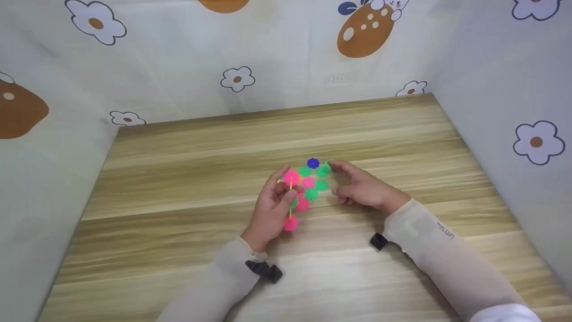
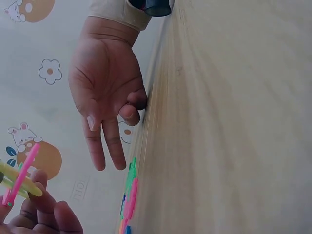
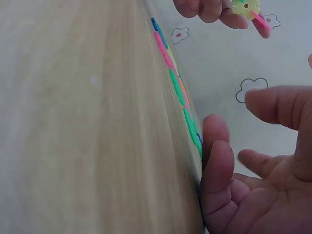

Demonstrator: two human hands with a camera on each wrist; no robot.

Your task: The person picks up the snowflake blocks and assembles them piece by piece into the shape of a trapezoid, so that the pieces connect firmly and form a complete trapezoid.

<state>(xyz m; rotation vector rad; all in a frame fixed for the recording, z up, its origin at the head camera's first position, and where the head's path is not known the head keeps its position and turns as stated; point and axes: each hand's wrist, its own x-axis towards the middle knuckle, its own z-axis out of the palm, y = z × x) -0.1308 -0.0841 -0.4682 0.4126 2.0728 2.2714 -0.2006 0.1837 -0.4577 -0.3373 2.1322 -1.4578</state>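
Note:
My left hand (image 1: pixel 269 212) pinches a small cluster of notched plastic discs joined together. In the left wrist view the cluster shows yellow discs (image 2: pixel 30 185) with a pink disc (image 2: pixel 24 168) set across them; in the right wrist view, a yellow disc (image 3: pixel 245 7) faces the camera. To the right, my right hand (image 1: pixel 366 190) holds nothing, its index finger stretched toward the loose green discs (image 1: pixel 322 171) and the thumb apart from it. A blue disc (image 1: pixel 313 163) lies behind them. Pink discs (image 1: pixel 308 182) lie between the hands, partly hidden by the left fingers.
The discs lie as a loose group on the wood-grain table (image 1: pixel 192 179). Patterned walls (image 1: pixel 277 49) enclose the back and both sides. A black wrist camera (image 1: pixel 268 270) is strapped to the left sleeve, another camera (image 1: pixel 379 241) to the right.

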